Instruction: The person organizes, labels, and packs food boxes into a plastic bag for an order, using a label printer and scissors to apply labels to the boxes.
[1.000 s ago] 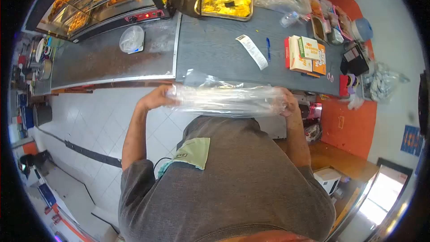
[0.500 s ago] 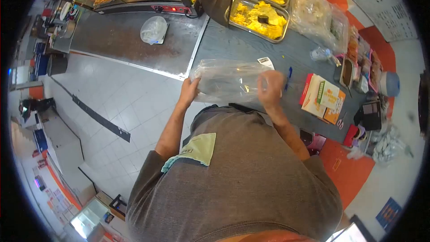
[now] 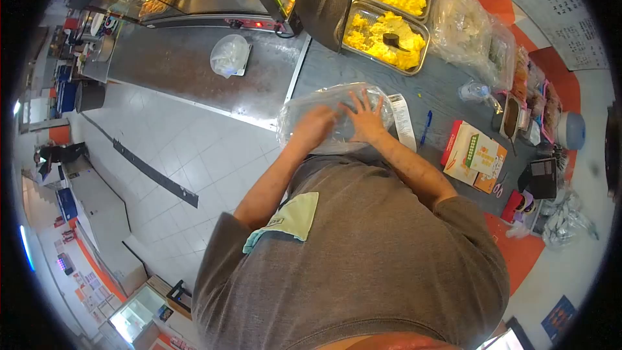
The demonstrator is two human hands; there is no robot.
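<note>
A large clear plastic bag lies spread at the front edge of the grey table, before my body. My right hand rests on the bag with its fingers stretched and spread. Over the bag's left part, my left hand is blurred by motion; its fingers look drawn in, and whether they grip the plastic does not show. A printed paper slip lies just right of the bag. Beyond it is a blue pen.
Two metal trays of yellow food stand at the back, a black scoop in the nearer one. A bag-covered scale sits by the heated display case. Boxes, scissors and a plastic bottle are on the right.
My left hand has moved right, from the bag's left edge to over the bag. The right hand has shifted left and spread its fingers. The paper slip shows more fully.
</note>
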